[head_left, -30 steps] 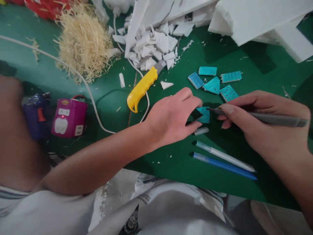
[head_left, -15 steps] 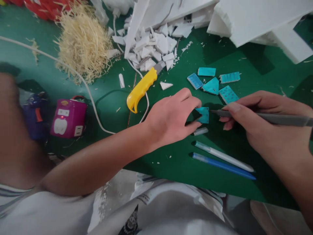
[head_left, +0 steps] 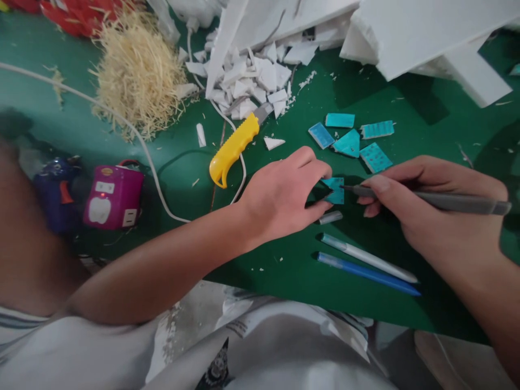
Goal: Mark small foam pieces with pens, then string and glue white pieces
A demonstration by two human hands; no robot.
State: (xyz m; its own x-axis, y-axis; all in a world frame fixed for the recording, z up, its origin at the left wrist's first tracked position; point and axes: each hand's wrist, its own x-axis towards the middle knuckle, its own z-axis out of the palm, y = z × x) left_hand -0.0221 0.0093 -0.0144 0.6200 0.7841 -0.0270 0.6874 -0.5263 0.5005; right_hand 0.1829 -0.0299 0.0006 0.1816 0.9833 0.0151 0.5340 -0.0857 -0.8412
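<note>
My left hand pinches the left edge of a small teal piece with dark marks, lying on the green table. In my right hand is a dark grey pen, its tip at the right part of that piece. Just beyond my hands lie several other teal and blue pieces, among them a five-sided one and a dotted one. A grey pen cap rests below the held piece. Nearer my body are a white pen and a blue pen, side by side.
A yellow-handled cutter lies left of my left hand. Behind it are broken white foam bits, larger foam sheets and a heap of pale shavings. A white cord runs past a magenta socket adapter.
The pen in my right hand has moved left, so its tip now reaches onto the teal piece. My left hand keeps its pinch. The whole view has shifted slightly.
</note>
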